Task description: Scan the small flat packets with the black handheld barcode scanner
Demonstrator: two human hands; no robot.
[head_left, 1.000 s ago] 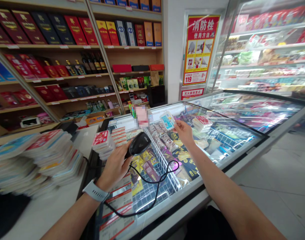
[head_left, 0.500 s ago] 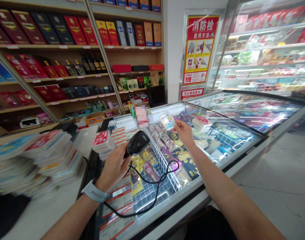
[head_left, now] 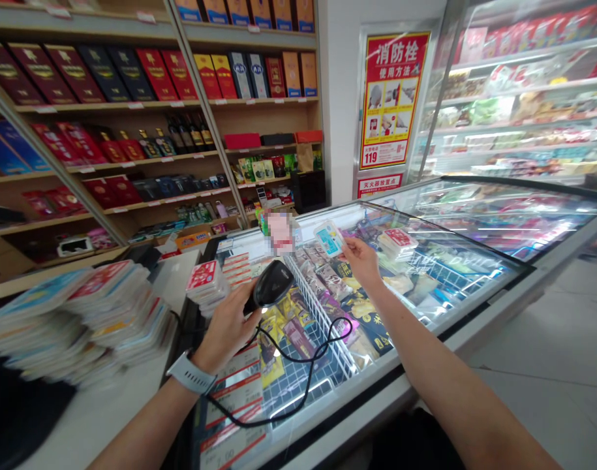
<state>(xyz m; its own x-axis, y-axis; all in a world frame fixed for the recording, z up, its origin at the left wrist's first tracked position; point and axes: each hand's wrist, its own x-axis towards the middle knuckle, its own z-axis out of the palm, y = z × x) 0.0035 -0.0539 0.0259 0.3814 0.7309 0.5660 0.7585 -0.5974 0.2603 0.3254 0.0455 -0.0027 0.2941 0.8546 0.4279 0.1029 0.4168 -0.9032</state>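
Note:
My left hand (head_left: 232, 326) is wrapped round a black handheld scanner (head_left: 273, 284), whose black cable (head_left: 308, 372) loops over the glass top of a freezer (head_left: 322, 418). A blue and white card (head_left: 329, 239) is pinched by its right edge in my right hand (head_left: 361, 260), above the glass and to the right of the scanner. Just left of the scanner stands a small stack of red and white cards (head_left: 205, 281). Another small stack of cards (head_left: 398, 240) lies on the glass beyond my right hand.
Tall stacks of cards (head_left: 112, 300) stand on the white counter (head_left: 102, 418) at the left. Price labels (head_left: 234, 418) lie at the freezer's near left. Behind are shelves of boxes (head_left: 151, 73) and a red poster (head_left: 393, 98).
The view has shifted slightly. The card in my right hand is tilted a little differently, with its glare gone. Both hands keep their holds.

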